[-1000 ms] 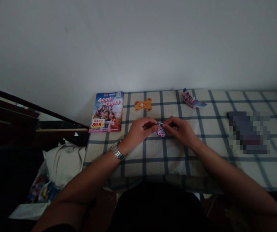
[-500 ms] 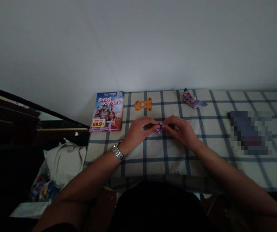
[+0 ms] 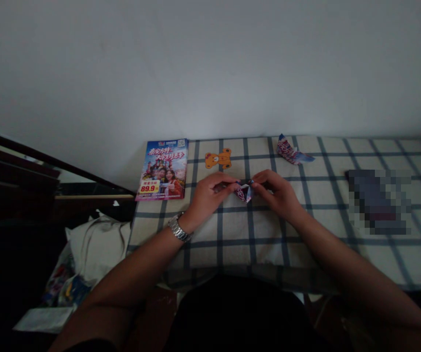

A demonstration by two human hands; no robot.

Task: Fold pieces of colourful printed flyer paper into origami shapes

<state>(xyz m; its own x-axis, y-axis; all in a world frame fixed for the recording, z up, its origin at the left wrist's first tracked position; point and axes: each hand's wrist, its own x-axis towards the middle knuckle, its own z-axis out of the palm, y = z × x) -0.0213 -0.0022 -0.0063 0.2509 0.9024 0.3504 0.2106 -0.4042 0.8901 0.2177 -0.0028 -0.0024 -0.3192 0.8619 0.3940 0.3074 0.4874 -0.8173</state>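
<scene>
Between my hands is a small folded paper piece [image 3: 244, 193], printed in blue, pink and white, with a gap showing between its two upper points. My left hand [image 3: 212, 193], with a metal watch [image 3: 179, 228] on its wrist, pinches the left point. The right point is pinched between the thumb and fingers of my right hand [image 3: 278, 194]. Beyond my right hand, near the wall, lies another folded paper shape [image 3: 291, 152] in similar print. Past my left hand is an orange bear picture [image 3: 218, 159] on the checked cloth [image 3: 232, 230].
A stack of printed flyers [image 3: 163, 168] lies at the cloth's left end, against the wall [image 3: 210, 68]. At the right is a dark, pixelated flat object [image 3: 373, 200]. Low on the left, a white bag [image 3: 100, 244] sits beside the table.
My hands have drawn slightly apart and away from me. The paper piece between them has spread from a compact fold into a wider shape with a gap at its top.
</scene>
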